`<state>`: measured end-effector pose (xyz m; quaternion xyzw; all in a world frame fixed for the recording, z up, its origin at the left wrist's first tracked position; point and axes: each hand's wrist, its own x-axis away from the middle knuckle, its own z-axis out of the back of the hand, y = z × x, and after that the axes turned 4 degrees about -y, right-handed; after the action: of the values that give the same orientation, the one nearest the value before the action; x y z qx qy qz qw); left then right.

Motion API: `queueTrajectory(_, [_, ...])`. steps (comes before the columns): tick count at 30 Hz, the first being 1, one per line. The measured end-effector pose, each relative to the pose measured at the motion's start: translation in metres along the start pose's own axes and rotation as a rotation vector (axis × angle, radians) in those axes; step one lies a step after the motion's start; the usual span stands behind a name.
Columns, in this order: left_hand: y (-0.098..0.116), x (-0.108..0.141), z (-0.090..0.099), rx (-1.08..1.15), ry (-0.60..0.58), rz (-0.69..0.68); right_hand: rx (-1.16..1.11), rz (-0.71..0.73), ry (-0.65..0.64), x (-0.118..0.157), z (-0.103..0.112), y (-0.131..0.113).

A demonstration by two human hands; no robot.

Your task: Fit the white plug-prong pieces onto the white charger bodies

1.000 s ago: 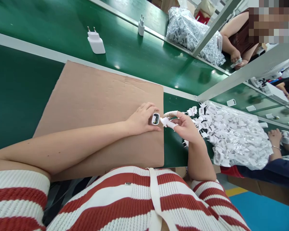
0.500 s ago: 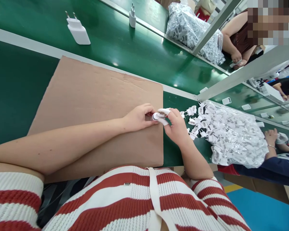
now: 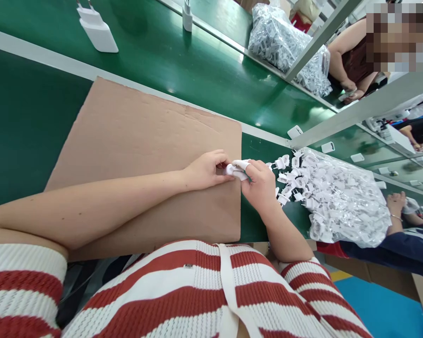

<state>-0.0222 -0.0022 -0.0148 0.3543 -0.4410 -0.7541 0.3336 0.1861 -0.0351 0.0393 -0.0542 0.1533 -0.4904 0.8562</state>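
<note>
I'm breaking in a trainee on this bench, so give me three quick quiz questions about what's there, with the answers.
1. True or false: the left hand and right hand meet at a white charger.
2. Which side of the cardboard is the big bag of white parts on? a) left b) right
3. Fill in: the large plug stands on a ____ surface.

Key: 1 true; 2 b; 3 green.

White cap [image 3: 230, 169] now against white housing [image 3: 225, 172], previously apart; standing plugs [image 3: 98, 32] shifted left.
</note>
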Motion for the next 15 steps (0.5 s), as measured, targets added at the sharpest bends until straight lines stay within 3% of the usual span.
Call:
queueTrajectory(8, [-0.004,0.001,-0.002,-0.037,0.029,0.017,0.100,-0.013,-0.043,-0.008,0.001,-0.004])
queueTrajectory(12, [-0.004,0.001,-0.003,-0.096,0.028,0.007,-0.085,-0.074,-0.027,-0.009,-0.004,0.005])
queueTrajectory(15, [-0.002,0.003,-0.003,-0.103,0.035,0.025,-0.324,-0.094,-0.006,-0.004,0.007,0.025])
